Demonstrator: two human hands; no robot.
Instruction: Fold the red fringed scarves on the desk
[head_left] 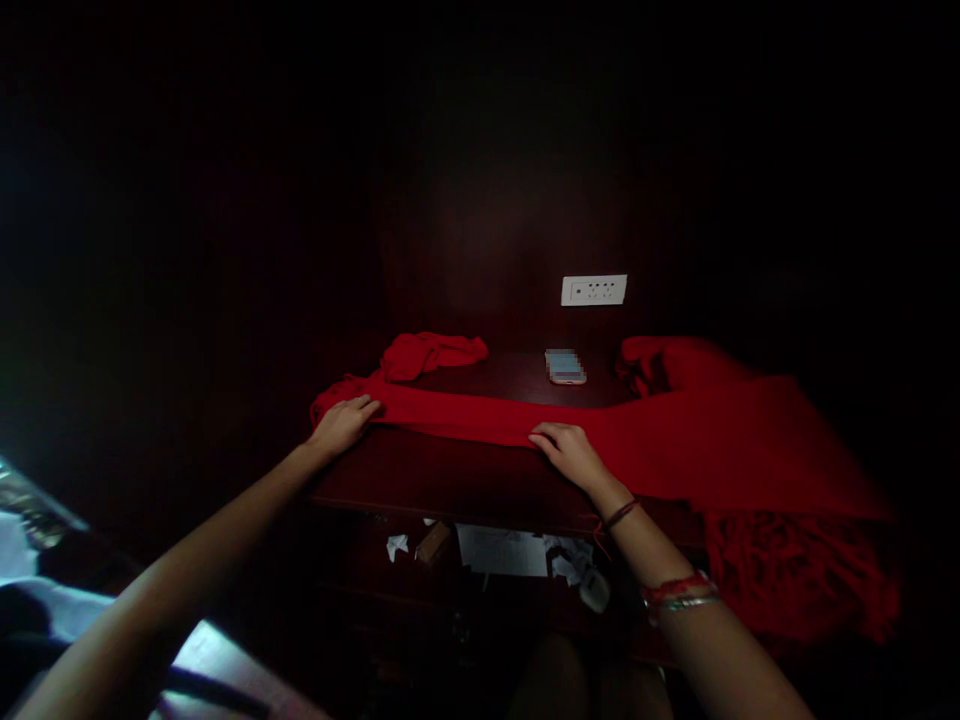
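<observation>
A long red fringed scarf [465, 414] stretches across the dark wooden desk, narrow on the left and wide on the right. At its left end, my left hand [346, 424] is closed over the cloth near a bunched, tasselled part. My right hand [574, 453] pinches the near edge further right, where the narrow strip begins to widen. The broad right part spreads over the desk, and its fringe [799, 570] hangs below the front edge. What lies under my fingers is hidden.
Behind the strip lie a crumpled red cloth [431, 354] and a phone [565, 367]. A white socket plate [594, 290] is on the back wall. Below the desktop, a shelf holds papers [502, 551], a small brown box [433, 543] and a light rounded object [594, 590].
</observation>
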